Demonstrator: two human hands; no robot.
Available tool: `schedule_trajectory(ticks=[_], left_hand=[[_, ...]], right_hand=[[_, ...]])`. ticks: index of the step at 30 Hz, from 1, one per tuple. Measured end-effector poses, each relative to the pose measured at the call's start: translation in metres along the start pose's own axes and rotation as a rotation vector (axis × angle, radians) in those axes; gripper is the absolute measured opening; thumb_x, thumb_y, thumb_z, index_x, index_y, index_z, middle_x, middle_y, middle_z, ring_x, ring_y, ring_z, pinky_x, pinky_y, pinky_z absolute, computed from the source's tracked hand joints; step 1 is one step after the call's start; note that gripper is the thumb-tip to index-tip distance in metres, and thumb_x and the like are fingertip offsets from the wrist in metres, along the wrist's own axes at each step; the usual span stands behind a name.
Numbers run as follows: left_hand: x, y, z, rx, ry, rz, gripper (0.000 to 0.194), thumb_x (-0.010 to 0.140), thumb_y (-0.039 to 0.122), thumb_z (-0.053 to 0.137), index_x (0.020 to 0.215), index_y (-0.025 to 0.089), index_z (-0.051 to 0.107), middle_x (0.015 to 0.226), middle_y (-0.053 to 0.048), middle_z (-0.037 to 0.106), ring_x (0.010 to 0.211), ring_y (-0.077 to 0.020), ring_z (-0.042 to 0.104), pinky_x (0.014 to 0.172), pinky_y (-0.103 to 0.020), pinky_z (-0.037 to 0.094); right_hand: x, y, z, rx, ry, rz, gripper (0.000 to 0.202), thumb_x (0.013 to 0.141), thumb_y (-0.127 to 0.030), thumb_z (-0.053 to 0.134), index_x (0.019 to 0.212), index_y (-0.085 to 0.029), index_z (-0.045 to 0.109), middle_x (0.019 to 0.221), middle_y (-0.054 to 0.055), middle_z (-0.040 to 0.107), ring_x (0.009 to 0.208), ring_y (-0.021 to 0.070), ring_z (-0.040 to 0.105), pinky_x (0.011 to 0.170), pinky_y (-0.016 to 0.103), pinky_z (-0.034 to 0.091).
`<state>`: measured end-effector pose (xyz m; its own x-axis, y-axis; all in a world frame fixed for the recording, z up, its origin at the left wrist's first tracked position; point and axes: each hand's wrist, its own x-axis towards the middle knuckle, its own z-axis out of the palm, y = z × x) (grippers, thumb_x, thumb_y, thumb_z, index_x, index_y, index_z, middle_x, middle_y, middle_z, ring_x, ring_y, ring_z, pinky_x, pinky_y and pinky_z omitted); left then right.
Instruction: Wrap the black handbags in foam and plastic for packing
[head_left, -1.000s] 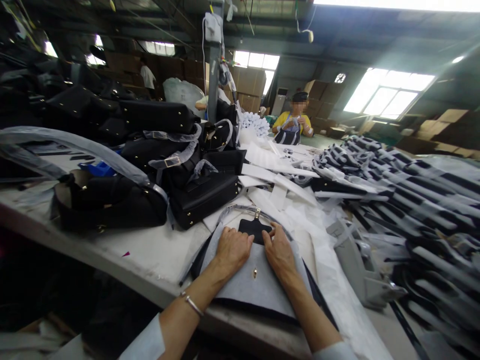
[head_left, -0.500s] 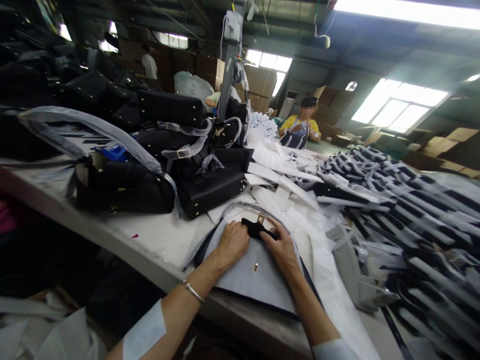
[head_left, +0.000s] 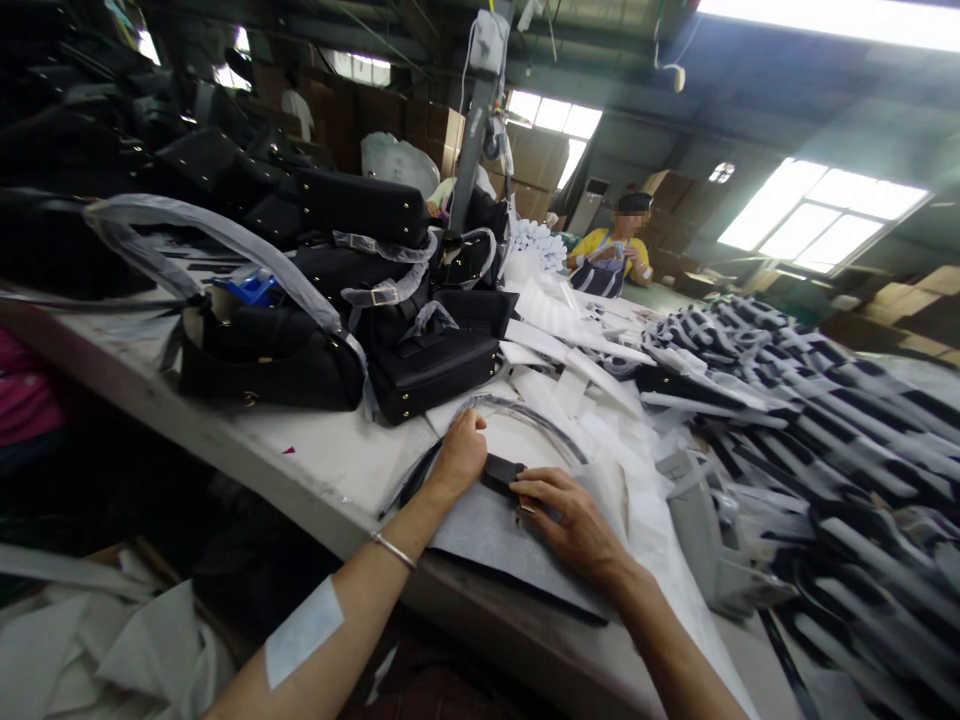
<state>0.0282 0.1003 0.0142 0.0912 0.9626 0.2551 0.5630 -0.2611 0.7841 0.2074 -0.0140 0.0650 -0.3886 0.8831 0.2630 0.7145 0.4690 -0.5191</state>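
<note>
A black handbag (head_left: 420,478) lies on the table in front of me, its upper face covered by a pale grey protective sheet (head_left: 469,525). Its plastic-wrapped handle (head_left: 551,418) arches away behind my hands. Across the bag's top runs a short black closure tab (head_left: 500,474) with a gold metal clasp at its end. My right hand (head_left: 566,515) grips the clasp end between thumb and fingers, folded down near the metal lock fitting on the sheet. Curled closed at the tab's left end is my left hand (head_left: 461,455); whatever its fingers hold is hidden.
Finished black bags (head_left: 442,365) are piled at the left and back. White foam sheets (head_left: 577,345) spread beyond my hands. A grey tape dispenser (head_left: 701,530) stands at right, beside heaped wrapped straps (head_left: 810,400). A co-worker in yellow (head_left: 611,255) sits across the table.
The closure tab has folded down toward me, its clasp now near the lock fitting. My right hand moved nearer with it; my left hand rose slightly and curled tighter.
</note>
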Motion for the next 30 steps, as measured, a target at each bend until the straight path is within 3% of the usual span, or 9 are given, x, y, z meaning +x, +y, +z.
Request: schedule_trajectory(ticks=[4, 12, 15, 20, 24, 28, 30], left_hand=[[0.0, -0.003, 0.002, -0.028, 0.004, 0.04, 0.03, 0.07, -0.002, 0.039, 0.086, 0.018, 0.053, 0.093, -0.007, 0.062, 0.096, -0.0193, 0.058, 0.095, -0.033, 0.046], [0.0, -0.002, 0.003, -0.016, 0.0, 0.069, 0.029, 0.07, -0.004, 0.04, 0.082, 0.017, 0.056, 0.09, -0.007, 0.062, 0.094, -0.0198, 0.059, 0.094, -0.034, 0.047], [-0.001, -0.001, 0.003, -0.011, -0.005, 0.069, 0.029, 0.07, -0.004, 0.04, 0.081, 0.017, 0.057, 0.09, -0.007, 0.063, 0.095, -0.0204, 0.06, 0.095, -0.035, 0.047], [0.0, 0.01, -0.007, -0.003, -0.052, 0.082, 0.031, 0.071, -0.004, 0.04, 0.083, 0.016, 0.059, 0.094, -0.009, 0.063, 0.098, -0.0215, 0.06, 0.094, -0.036, 0.047], [-0.011, 0.036, -0.033, -0.013, -0.207, 0.209, 0.03, 0.077, 0.0, 0.044, 0.093, 0.016, 0.063, 0.101, -0.007, 0.066, 0.098, -0.0181, 0.061, 0.089, -0.029, 0.049], [-0.05, 0.054, -0.059, 0.018, -0.51, 0.408, 0.008, 0.08, 0.018, 0.062, 0.084, 0.022, 0.068, 0.083, 0.002, 0.069, 0.079, -0.016, 0.064, 0.073, -0.024, 0.049], [-0.074, 0.051, -0.065, 0.143, -0.602, 0.525, 0.008, 0.085, 0.024, 0.063, 0.09, 0.022, 0.068, 0.088, 0.0, 0.069, 0.084, -0.0184, 0.064, 0.076, -0.027, 0.049]], right_hand=[[-0.016, -0.005, -0.007, -0.009, -0.114, 0.041, 0.029, 0.096, -0.033, 0.056, 0.121, -0.026, 0.068, 0.126, 0.005, 0.068, 0.118, 0.023, 0.062, 0.106, 0.039, 0.048], [-0.025, -0.012, 0.001, -0.012, -0.11, 0.047, 0.035, 0.099, -0.034, 0.05, 0.128, -0.022, 0.065, 0.131, 0.007, 0.064, 0.125, 0.0263, 0.057, 0.109, 0.046, 0.045], [-0.025, -0.011, 0.006, 0.059, -0.052, 0.093, 0.03, 0.098, -0.035, 0.052, 0.118, -0.025, 0.071, 0.123, 0.006, 0.069, 0.119, 0.0256, 0.062, 0.107, 0.045, 0.046], [-0.02, -0.011, 0.012, 0.197, 0.025, 0.248, 0.016, 0.084, -0.031, 0.072, 0.099, -0.028, 0.078, 0.108, 0.003, 0.074, 0.108, 0.0241, 0.067, 0.098, 0.038, 0.052], [-0.019, -0.009, 0.012, 0.247, 0.009, 0.315, 0.018, 0.081, -0.03, 0.074, 0.099, -0.03, 0.078, 0.109, 0.002, 0.074, 0.107, 0.024, 0.067, 0.099, 0.039, 0.051], [-0.022, -0.002, 0.014, 0.307, 0.006, 0.329, 0.021, 0.08, -0.032, 0.074, 0.101, -0.03, 0.078, 0.112, 0.004, 0.074, 0.108, 0.0255, 0.067, 0.1, 0.041, 0.05], [-0.023, 0.0, 0.016, 0.312, 0.009, 0.331, 0.025, 0.078, -0.032, 0.076, 0.103, -0.028, 0.078, 0.114, 0.005, 0.073, 0.11, 0.0267, 0.066, 0.102, 0.043, 0.049]])
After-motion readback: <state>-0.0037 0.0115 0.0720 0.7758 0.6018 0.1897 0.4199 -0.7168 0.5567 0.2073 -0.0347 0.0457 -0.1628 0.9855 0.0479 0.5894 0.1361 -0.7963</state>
